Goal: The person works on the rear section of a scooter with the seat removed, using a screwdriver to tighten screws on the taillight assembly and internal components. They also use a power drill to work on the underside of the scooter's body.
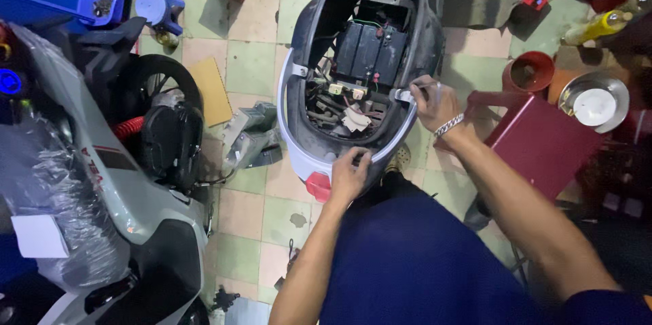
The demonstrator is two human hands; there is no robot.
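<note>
The person stood over the opened rear of a scooter (353,60) parked on the tiled floor (251,216), its seat off and its black battery (370,50) and tangled wiring (333,97) exposed in the compartment. The left hand (350,175) rested on the light grey grab rail (288,131) at the tail end, just above the red tail light (318,186), its grip curled closed around the rail. The right hand (431,101) lay against the rail's right-side bracket (403,96), fingers bent; whether its grip held a small tool or only the rail I could not tell. A metal bracelet (448,124) circled that wrist. A red box (543,141) sat on the floor just beside the right forearm, and a second, grey scooter (122,196) stood well apart to the left.
</note>
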